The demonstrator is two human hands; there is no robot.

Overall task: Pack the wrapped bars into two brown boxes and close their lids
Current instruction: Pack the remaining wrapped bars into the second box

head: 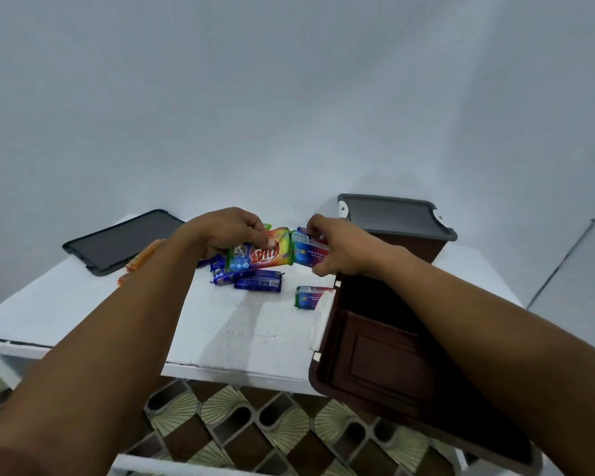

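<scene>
Currently the multicoloured wrapped bar with red lettering (265, 257) is held above the white worktop (220, 324). It lies end to end with a blue, green and red wrapped bar (304, 250), and the two nearly touch. The left hand (225, 231) grips the first bar, its fingers curled round the left end. The right hand (337, 250) pinches the second bar, with fingers and thumb closed on its right half.

Each bar is probably light and rigid inside a glossy film wrapper, which is likely to be slippery. Take hold across the long edges of the body. Avoid the crimped end flaps, which would likely flex and slide.

Both held bars sit between the hands, above the loose stock and just left of the open dark brown box (375, 355). No bars show in the visible part of its interior.

Beneath the hands, several dark blue wrapped bars (258, 283) lie in a loose cluster. A further blue, green and red bar (308, 297) lies just beside the open box's rim. Orange wrapped sticks (141, 259) lie partly hidden behind the left forearm.

A second brown box (413, 247) stands behind the first with a grey lid (395, 214) over it. Whether that lid is latched cannot be told. Another grey lid (117, 242) lies flat at the far left of the worktop. Patterned floor tiles (255, 424) show below.
</scene>
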